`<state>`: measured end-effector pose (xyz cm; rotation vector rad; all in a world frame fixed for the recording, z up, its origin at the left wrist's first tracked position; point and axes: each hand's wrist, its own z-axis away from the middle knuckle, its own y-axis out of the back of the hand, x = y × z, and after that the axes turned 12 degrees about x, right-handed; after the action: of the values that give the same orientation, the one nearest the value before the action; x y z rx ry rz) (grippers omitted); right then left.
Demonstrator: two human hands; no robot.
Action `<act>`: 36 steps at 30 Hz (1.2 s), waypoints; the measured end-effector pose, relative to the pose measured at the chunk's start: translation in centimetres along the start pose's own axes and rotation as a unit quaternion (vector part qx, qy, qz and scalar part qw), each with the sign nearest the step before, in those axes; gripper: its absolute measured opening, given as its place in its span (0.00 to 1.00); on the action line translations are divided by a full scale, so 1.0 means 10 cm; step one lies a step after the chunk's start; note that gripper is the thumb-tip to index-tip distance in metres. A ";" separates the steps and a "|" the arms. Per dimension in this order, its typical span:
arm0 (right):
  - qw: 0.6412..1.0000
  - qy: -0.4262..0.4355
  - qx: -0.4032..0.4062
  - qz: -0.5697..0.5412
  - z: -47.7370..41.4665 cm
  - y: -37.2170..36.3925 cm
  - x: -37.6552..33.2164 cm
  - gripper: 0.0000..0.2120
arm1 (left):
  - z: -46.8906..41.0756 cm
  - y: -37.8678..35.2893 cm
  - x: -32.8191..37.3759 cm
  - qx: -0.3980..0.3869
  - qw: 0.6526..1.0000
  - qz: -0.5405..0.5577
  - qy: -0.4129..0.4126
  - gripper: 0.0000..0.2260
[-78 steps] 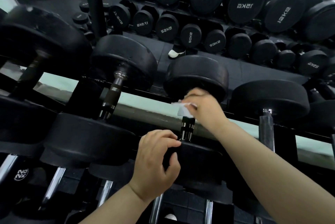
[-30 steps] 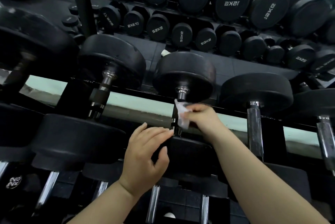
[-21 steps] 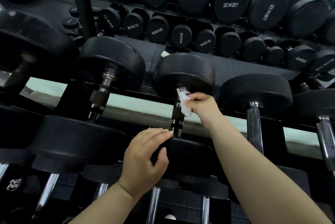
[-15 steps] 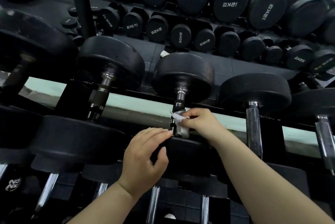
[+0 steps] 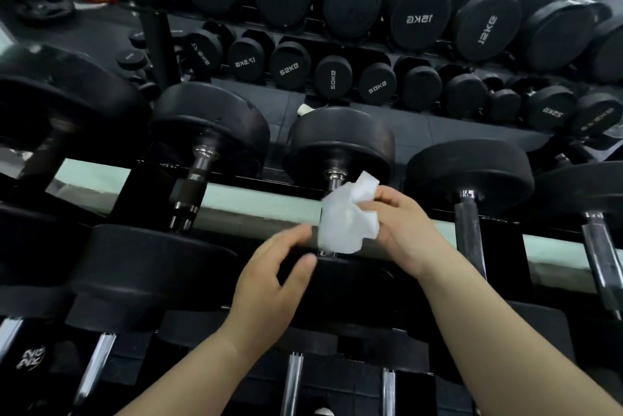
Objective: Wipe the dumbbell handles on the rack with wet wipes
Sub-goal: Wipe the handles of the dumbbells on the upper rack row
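The left hand point(image 5: 269, 284) hovers with loose, spread fingers just above the near black rubber head point(image 5: 354, 280) of the middle dumbbell; it is motion-blurred. The right hand point(image 5: 401, 230) pinches a crumpled white wet wipe point(image 5: 347, 216) between thumb and fingertips.

Half a second ago that wipe was a small wad wrapped low round the dumbbell's ringed metal handle point(image 5: 333, 181), and the left hand lay flat on the near head. Now the wipe has opened into a bigger, looser bunch held in front of the handle, and the left hand has lifted and reaches toward it. I read this as the strokes on this handle ending, with the wipe about to be refolded or carried on. The bare steel handle to the right point(image 5: 467, 230) and the dark-sleeved handle to the left point(image 5: 192, 186) would come next.

The wipe covers most of the middle handle, leaving only its chrome collar showing under the far black head point(image 5: 340, 142). It may still brush the metal, but that cannot be settled here. The lower-tier dumbbells are cut off at the bottom edge and lost in shadow. Beyond the pale green rack rail point(image 5: 253, 206), a further row of black dumbbells point(image 5: 332, 80) carries reversed lettering.
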<state>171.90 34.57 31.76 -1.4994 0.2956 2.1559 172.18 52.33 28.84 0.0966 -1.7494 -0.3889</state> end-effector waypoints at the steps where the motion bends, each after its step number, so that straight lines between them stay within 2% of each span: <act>1: 1.000 0.003 -0.014 -0.015 0.04 -0.03 -0.05 0.08 | -0.08 0.00 0.06 0.016 0.997 0.038 0.061 0.16; 2: 1.000 0.008 -0.025 -0.012 0.08 -0.07 -0.07 0.08 | -0.18 0.00 0.12 0.023 0.992 0.059 0.109 0.19; 4: 0.999 0.018 -0.030 0.009 0.13 -0.16 -0.06 0.07 | -0.40 0.03 0.22 -0.026 0.979 0.094 0.182 0.22; 6: 0.999 0.023 -0.025 0.017 0.15 -0.23 -0.04 0.07 | -0.53 0.06 0.30 -0.110 0.951 0.149 0.249 0.20; 8: 0.999 0.026 -0.018 0.024 0.15 -0.28 -0.01 0.06 | -0.58 0.09 0.30 -0.147 0.936 0.157 0.280 0.13; 10: 0.997 0.041 0.008 0.068 0.15 -0.27 0.03 0.06 | -0.64 0.12 0.25 -0.114 0.942 0.129 0.289 0.07; 13: 0.982 0.084 0.078 0.151 0.17 -0.19 0.15 0.07 | -0.78 0.19 0.12 -0.020 0.963 0.029 0.266 0.09; 15: 0.971 0.097 0.108 0.190 0.24 -0.12 0.25 0.07 | -0.84 0.21 0.03 0.002 0.969 -0.038 0.245 0.09; 19: 0.969 0.097 0.156 0.166 0.32 -0.07 0.40 0.11 | -0.92 -0.01 -0.07 -0.041 0.962 -0.033 0.268 0.02; 22: 0.969 0.101 0.165 0.152 0.31 -0.08 0.41 0.13 | -1.02 -0.26 -0.07 -0.047 0.955 0.024 0.290 0.08; 26: 0.968 0.106 0.171 0.151 0.30 -0.06 0.42 0.15 | -1.15 -0.42 -0.02 -0.061 0.947 0.090 0.303 0.12; 28: 0.966 0.110 0.177 0.152 0.31 -0.05 0.43 0.15 | -1.16 -0.44 -0.04 -0.079 0.947 0.072 0.303 0.12; 31: 0.965 0.111 0.176 0.158 0.30 -0.05 0.43 0.16 | -1.07 -0.37 -0.15 -0.144 0.937 0.033 0.317 0.06; 34: 0.966 0.107 0.168 0.167 0.30 -0.05 0.43 0.17 | -0.92 -0.28 -0.21 -0.213 0.923 -0.001 0.322 0.08; 36: 0.966 0.107 0.168 0.164 0.30 -0.05 0.43 0.17 | -0.91 -0.28 -0.17 -0.213 0.926 -0.026 0.311 0.09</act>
<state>168.50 37.47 28.94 -1.5648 0.9950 2.0437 180.94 48.29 27.83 -0.0456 -1.0108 -0.6864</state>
